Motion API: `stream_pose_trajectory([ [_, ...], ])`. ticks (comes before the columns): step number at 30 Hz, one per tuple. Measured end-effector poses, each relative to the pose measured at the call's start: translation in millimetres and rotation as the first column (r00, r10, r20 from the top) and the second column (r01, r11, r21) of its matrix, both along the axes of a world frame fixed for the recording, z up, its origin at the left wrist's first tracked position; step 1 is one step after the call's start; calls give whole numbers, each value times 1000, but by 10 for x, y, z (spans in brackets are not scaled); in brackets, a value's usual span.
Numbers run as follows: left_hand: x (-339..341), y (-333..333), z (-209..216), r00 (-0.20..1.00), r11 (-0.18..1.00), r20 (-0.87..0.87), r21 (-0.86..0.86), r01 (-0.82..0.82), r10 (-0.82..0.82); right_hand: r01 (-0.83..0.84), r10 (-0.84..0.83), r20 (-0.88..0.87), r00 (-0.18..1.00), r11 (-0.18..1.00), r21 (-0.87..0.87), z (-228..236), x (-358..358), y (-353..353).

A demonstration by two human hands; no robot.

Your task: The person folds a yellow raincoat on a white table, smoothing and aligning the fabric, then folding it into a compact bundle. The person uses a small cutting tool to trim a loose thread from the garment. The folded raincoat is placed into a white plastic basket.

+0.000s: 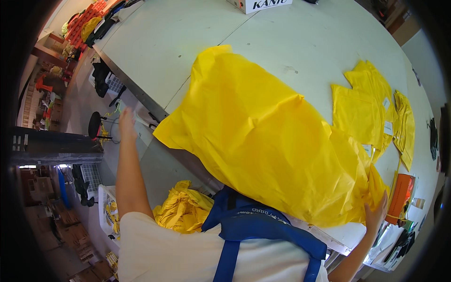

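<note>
A large sheet of thin, crinkled yellow fabric point(268, 141) lies slantwise over the near part of the table, its lower edge hanging past the table's front. My right hand point(376, 211) is closed on the fabric's gathered right end, with its fingers partly hidden. Out to the left, my left hand point(127, 123) is raised over the floor beside the table, apart from the fabric. Motion smears its fingers, and I see nothing clearly in it.
The pale table point(319, 56) carries folded yellow pieces point(364, 110) with white labels at the right. Beyond my right hand sits an orange box-like object point(400, 195). A white printed box point(260, 5) stands at the far edge. Crumpled yellow fabric point(183, 209) lies below the table, at my left.
</note>
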State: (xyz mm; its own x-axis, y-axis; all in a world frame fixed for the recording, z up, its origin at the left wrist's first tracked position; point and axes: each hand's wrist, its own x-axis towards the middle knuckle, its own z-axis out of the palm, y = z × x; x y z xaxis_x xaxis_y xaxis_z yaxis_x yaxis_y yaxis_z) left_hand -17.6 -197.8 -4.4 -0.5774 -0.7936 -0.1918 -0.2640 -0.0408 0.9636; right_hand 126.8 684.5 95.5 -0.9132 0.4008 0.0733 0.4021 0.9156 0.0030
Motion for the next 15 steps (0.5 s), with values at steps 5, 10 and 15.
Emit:
stream_pose_trajectory([
  [5,-663,1146,-369,646,671,435,-120,732,-627,-53,57,150,987,998,-30,-289,-366,58],
  [10,-988,1078,-719,525,559,835,-360,747,-164,42,-66,-237,969,994,-106,-179,-410,858],
  [15,-911,859,-974,523,456,747,-329,827,-410,-110,-601,-514,612,578,-808,200,-149,1198],
])
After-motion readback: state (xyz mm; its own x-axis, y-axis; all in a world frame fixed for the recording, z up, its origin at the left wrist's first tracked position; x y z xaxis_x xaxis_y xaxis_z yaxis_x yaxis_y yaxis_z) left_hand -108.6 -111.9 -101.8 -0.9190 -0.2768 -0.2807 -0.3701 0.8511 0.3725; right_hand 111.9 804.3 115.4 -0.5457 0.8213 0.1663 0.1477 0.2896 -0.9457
